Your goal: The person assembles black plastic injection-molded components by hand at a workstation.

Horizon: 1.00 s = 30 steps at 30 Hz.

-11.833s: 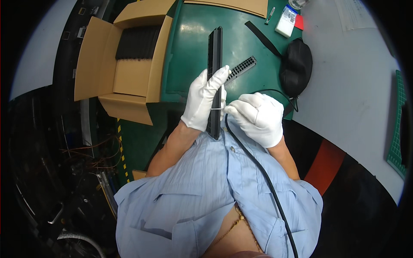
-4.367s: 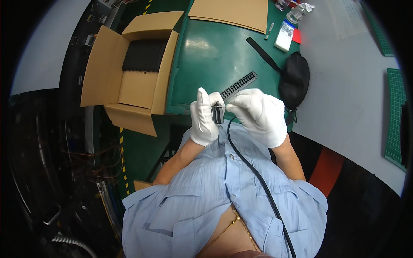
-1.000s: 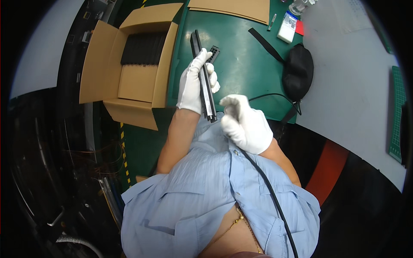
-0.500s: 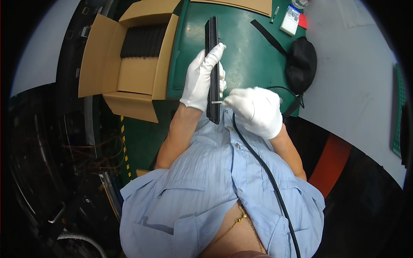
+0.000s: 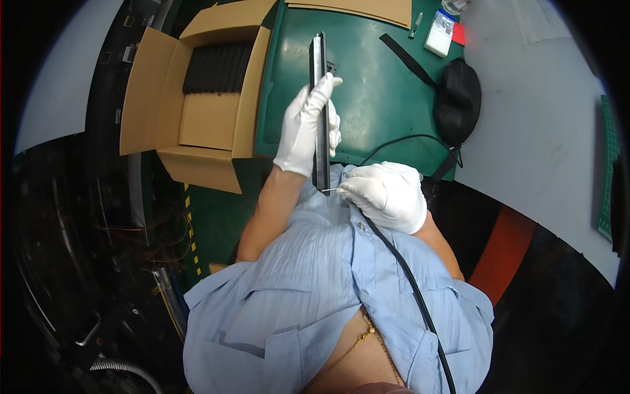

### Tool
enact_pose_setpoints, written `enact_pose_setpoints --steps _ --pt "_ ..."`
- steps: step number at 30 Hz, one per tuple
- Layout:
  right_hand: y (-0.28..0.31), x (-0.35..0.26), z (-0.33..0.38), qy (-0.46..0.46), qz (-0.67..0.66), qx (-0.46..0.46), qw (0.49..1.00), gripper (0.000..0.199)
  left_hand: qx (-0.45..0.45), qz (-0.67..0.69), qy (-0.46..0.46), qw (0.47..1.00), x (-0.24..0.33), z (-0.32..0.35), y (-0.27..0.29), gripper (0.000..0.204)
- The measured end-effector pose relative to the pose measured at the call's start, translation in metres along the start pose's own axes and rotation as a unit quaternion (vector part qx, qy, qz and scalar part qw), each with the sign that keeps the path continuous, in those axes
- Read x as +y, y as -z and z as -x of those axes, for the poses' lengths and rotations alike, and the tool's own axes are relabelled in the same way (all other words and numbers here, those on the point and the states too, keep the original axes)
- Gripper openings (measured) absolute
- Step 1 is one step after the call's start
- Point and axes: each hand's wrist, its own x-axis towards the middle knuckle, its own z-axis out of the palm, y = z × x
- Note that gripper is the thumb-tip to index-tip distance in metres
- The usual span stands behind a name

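Upright in front of me, a long narrow black bar [image 5: 322,151] with a lengthwise groove is held in my white-gloved left hand [image 5: 298,138], the thumb along its right side. A small black fitting [image 5: 331,67] sticks out near its far end. My gloved right hand [image 5: 387,197] is closed in a pinch round a thin metal-tipped tool [image 5: 331,190], whose tip meets the bar's near end. The glove hides the rest of that tool, so its kind does not show. A black cable [image 5: 413,282] passes close below the right hand and across my shirt.
At the left stands an open cardboard box [image 5: 244,108] with a row of black parts [image 5: 216,67] inside. On the green work surface [image 5: 374,79] lie cardboard sheets [image 5: 367,8], a pen-like item [image 5: 416,25], a white-and-blue pack [image 5: 440,34] and a black pouch [image 5: 458,102] with a strap.
My right hand has moved nearer to me, taking the metal tip down the bar to its near end. The bar has turned slightly, showing more of its groove.
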Motion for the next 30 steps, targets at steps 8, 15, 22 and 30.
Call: enact_pose_setpoints --steps 8,15,22,30 --pt "0.0 0.003 -0.012 -0.012 0.013 0.031 0.999 0.023 -0.035 0.065 -0.008 0.997 -0.014 0.021 -0.001 0.06" --pt "0.011 0.007 -0.023 -0.039 0.025 0.043 0.998 0.024 -0.022 0.048 0.035 0.998 -0.018 0.046 -0.002 0.056" --pt "0.029 0.026 -0.047 -0.044 0.045 0.096 0.993 0.017 -0.039 -0.042 0.049 0.997 -0.016 0.059 -0.01 0.056" --pt "0.044 0.05 -0.066 -0.069 0.12 0.124 0.983 0.015 -0.054 -0.033 0.069 0.996 -0.014 0.062 -0.016 0.054"
